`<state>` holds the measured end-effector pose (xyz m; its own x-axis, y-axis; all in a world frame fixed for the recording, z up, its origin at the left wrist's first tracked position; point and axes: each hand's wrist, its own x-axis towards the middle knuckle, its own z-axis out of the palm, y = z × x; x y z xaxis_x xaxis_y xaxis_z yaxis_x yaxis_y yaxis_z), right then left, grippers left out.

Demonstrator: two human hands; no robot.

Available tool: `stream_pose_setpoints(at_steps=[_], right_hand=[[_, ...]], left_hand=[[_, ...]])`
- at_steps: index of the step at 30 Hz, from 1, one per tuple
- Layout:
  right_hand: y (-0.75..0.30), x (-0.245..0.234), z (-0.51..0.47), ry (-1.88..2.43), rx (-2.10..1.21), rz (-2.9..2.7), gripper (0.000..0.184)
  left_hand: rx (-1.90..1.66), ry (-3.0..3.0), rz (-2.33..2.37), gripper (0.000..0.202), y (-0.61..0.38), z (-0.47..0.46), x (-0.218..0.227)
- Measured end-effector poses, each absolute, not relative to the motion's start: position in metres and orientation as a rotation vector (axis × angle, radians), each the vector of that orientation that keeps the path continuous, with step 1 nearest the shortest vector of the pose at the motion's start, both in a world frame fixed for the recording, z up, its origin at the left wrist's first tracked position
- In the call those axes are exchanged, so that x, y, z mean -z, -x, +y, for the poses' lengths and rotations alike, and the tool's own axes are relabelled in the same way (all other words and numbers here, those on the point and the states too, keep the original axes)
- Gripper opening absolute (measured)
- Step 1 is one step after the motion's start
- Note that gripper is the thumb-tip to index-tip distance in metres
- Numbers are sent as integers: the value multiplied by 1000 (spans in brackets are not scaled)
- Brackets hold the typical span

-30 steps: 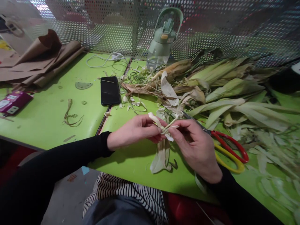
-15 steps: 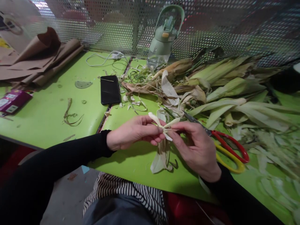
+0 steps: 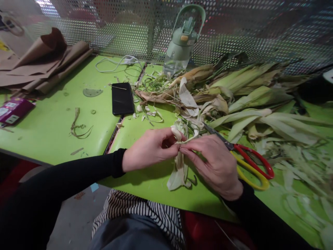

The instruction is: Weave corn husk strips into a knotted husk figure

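My left hand (image 3: 151,149) and my right hand (image 3: 213,163) meet above the green table (image 3: 52,125), both pinching a small bundle of pale corn husk strips (image 3: 179,166). The bundle's lower leaves hang down to the tabletop between my hands. Short strip ends stick up above my fingertips. Both hands have their fingers closed on the husk.
Red and yellow scissors (image 3: 249,163) lie just right of my right hand. A heap of corn husks (image 3: 247,93) fills the right side. A black phone (image 3: 122,99), a green water bottle (image 3: 180,45), a white cable (image 3: 114,64), brown paper (image 3: 44,59) and a purple packet (image 3: 11,109) lie farther off.
My fingertips have drawn closer together on the husk bundle, and the upper strip ends have folded down. The bundle stays in the same spot.
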<state>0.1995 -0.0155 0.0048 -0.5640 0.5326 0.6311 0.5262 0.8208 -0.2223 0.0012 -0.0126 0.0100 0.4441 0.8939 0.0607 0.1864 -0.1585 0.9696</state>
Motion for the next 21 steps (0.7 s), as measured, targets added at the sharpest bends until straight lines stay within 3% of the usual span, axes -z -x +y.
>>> stream_pose_setpoints(at_steps=[6, 11, 21], right_hand=[[-196, 1, -23, 1077, -349, -2102, 6], [-193, 5, -26, 1232, -654, -1847, 17], [-193, 11, -28, 1107, -871, -1624, 17]], left_hand=[[-697, -1821, 1057, 13, 0, -12, -11], [-715, -1706, 981, 17, 0, -12, -5], [-924, -1449, 875, 19, -6, -19, -3]])
